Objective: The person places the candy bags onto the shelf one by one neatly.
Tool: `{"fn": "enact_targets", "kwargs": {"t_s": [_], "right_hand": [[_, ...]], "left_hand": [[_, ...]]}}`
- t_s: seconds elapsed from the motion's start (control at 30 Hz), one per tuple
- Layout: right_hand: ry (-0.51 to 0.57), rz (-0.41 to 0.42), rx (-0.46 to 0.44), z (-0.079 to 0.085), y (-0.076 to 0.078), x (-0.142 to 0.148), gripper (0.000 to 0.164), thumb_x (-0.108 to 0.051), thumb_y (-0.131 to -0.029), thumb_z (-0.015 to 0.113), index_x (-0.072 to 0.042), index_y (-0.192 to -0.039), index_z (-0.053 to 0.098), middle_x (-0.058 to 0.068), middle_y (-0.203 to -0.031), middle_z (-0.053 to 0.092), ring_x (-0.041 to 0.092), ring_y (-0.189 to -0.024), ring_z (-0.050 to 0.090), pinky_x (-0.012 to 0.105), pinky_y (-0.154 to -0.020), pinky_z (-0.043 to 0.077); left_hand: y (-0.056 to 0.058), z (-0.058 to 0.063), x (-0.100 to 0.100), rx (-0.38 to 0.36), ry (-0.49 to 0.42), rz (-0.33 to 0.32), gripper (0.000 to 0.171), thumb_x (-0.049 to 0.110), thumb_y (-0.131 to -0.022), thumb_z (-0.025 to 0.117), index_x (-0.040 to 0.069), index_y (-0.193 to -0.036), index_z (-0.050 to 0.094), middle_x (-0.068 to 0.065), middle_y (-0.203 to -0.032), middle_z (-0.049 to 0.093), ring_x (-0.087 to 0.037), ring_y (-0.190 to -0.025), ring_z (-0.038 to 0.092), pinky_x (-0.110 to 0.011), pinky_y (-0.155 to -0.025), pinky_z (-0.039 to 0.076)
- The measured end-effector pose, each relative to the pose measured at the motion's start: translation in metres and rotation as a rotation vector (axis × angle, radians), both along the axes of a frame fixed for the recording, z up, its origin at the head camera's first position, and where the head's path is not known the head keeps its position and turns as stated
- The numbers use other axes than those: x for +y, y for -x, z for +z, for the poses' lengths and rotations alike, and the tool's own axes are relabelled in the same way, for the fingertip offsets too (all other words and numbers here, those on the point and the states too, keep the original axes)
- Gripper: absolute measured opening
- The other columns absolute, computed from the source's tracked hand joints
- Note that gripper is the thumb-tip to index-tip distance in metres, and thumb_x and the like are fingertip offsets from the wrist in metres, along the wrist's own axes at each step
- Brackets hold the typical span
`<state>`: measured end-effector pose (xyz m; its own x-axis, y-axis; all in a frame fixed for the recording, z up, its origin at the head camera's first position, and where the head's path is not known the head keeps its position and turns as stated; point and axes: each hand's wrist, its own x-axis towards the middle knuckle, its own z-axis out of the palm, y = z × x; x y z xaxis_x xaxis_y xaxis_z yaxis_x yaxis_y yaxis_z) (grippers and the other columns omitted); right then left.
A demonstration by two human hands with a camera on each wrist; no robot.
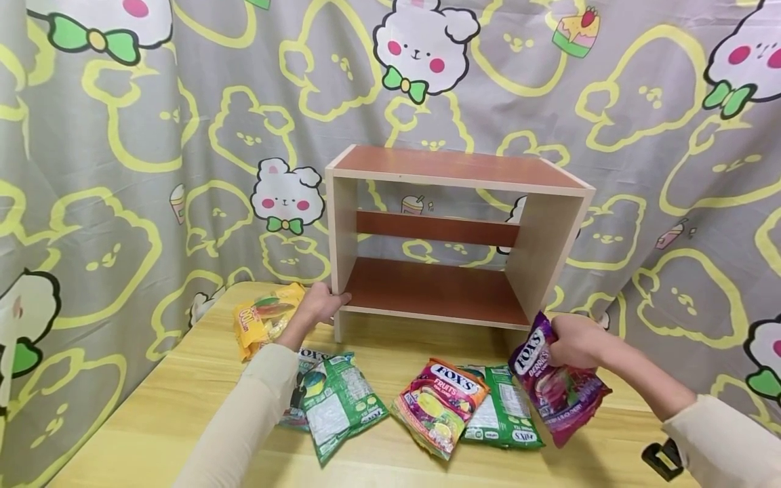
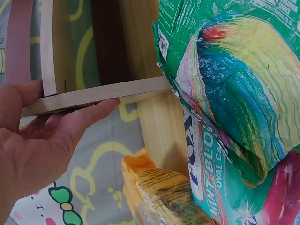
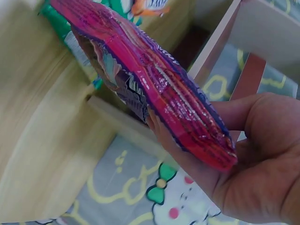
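Observation:
In the head view a small wooden shelf [image 1: 457,167] with pale edges and red-brown boards stands on the table. My left hand [image 1: 317,305] holds its left side panel near the lower board. The left wrist view shows the thumb on one side of the panel [image 2: 98,93] and fingers on the other. My right hand [image 1: 579,342] grips a purple Fox's Berries candy bag [image 1: 558,396], raised beside the shelf's lower right corner. Seen from the right wrist, the bag [image 3: 159,89] is edge-on between thumb and fingers; some fingers are hidden behind it.
Before the shelf lie an orange Fox's Fruits bag [image 1: 441,410], two green candy bags [image 1: 342,400] and a Mint Blox bag [image 2: 206,168], partly covered. A yellow bag [image 1: 268,318] lies left of the shelf. A black object [image 1: 664,459] is near the right sleeve. A patterned curtain [image 1: 232,68] hangs behind.

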<state>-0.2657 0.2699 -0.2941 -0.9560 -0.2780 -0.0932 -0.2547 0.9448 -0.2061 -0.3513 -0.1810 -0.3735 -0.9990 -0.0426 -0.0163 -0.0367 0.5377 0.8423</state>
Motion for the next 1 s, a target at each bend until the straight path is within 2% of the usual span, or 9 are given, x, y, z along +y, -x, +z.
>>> {"fn": "enact_targets", "kwargs": {"t_s": [0.13, 0.27, 0.43, 0.57, 0.67, 0.8, 0.9, 1.0], "right_hand": [[-0.016, 0.003, -0.018, 0.005, -0.003, -0.019, 0.025, -0.011, -0.077, 0.071, 0.002, -0.096, 0.062, 0.009, -0.083, 0.062, 0.021, -0.072, 0.058, 0.035, -0.062, 0.054], [0.047, 0.0, -0.013, 0.007, -0.003, -0.037, 0.029, -0.008, -0.079, 0.073, 0.006, -0.101, 0.063, 0.012, -0.086, 0.065, 0.022, -0.073, 0.06, 0.038, -0.064, 0.059], [0.113, 0.031, 0.123, 0.01, -0.001, -0.057, 0.016, -0.009, -0.079, 0.074, 0.003, -0.086, 0.066, 0.009, -0.075, 0.064, 0.02, -0.065, 0.056, 0.032, -0.056, 0.053], [0.14, 0.069, 0.223, 0.018, 0.0, -0.073, 0.014, -0.012, -0.081, 0.076, -0.001, -0.081, 0.067, 0.006, -0.072, 0.063, 0.019, -0.064, 0.054, 0.029, -0.054, 0.049], [0.156, 0.083, 0.251, 0.028, 0.0, -0.085, 0.014, -0.013, -0.082, 0.077, -0.002, -0.08, 0.067, 0.007, -0.072, 0.062, 0.02, -0.065, 0.053, 0.029, -0.054, 0.048], [0.163, 0.092, 0.245, 0.047, 0.0, -0.097, 0.014, -0.014, -0.085, 0.076, -0.001, -0.087, 0.071, 0.009, -0.077, 0.066, 0.02, -0.067, 0.057, 0.03, -0.056, 0.053], [0.156, 0.099, 0.232, 0.064, -0.001, -0.106, 0.024, -0.016, -0.087, 0.075, 0.002, -0.102, 0.074, 0.013, -0.087, 0.072, 0.021, -0.072, 0.062, 0.032, -0.061, 0.059], [0.158, 0.099, 0.217, 0.083, -0.002, -0.114, 0.037, -0.017, -0.088, 0.074, 0.007, -0.117, 0.071, 0.02, -0.099, 0.074, 0.021, -0.073, 0.066, 0.032, -0.062, 0.061]], "left_hand": [[0.001, -0.001, 0.0, -0.002, -0.008, -0.002, 0.046, 0.023, -0.1, 0.06, -0.008, -0.133, 0.057, -0.028, -0.133, 0.057, -0.041, -0.116, 0.063, -0.043, -0.075, 0.064], [0.001, -0.001, -0.001, -0.001, -0.011, 0.003, 0.044, 0.023, -0.1, 0.061, -0.008, -0.131, 0.058, -0.027, -0.13, 0.058, -0.039, -0.114, 0.064, -0.042, -0.075, 0.064], [0.001, -0.002, -0.001, 0.003, -0.006, 0.001, 0.044, 0.025, -0.1, 0.061, -0.008, -0.128, 0.06, -0.026, -0.127, 0.06, -0.039, -0.114, 0.064, -0.042, -0.074, 0.064], [0.003, -0.002, -0.002, -0.001, -0.009, -0.001, 0.044, 0.025, -0.099, 0.062, -0.008, -0.128, 0.06, -0.026, -0.127, 0.06, -0.04, -0.115, 0.064, -0.042, -0.075, 0.064], [0.004, -0.002, -0.003, -0.005, -0.009, 0.002, 0.044, 0.026, -0.099, 0.063, -0.008, -0.127, 0.061, -0.025, -0.125, 0.061, -0.039, -0.114, 0.064, -0.042, -0.074, 0.064], [0.005, -0.003, -0.004, -0.007, -0.003, 0.008, 0.043, 0.026, -0.098, 0.063, -0.007, -0.125, 0.063, -0.023, -0.12, 0.062, -0.037, -0.111, 0.066, -0.041, -0.073, 0.064], [0.004, -0.002, -0.003, -0.003, 0.001, 0.004, 0.041, 0.026, -0.099, 0.063, -0.007, -0.123, 0.063, -0.022, -0.117, 0.062, -0.036, -0.11, 0.066, -0.041, -0.073, 0.064], [0.003, -0.002, -0.002, 0.004, 0.002, 0.002, 0.04, 0.025, -0.099, 0.062, -0.008, -0.121, 0.064, -0.02, -0.113, 0.062, -0.036, -0.109, 0.066, -0.041, -0.073, 0.064]]}}
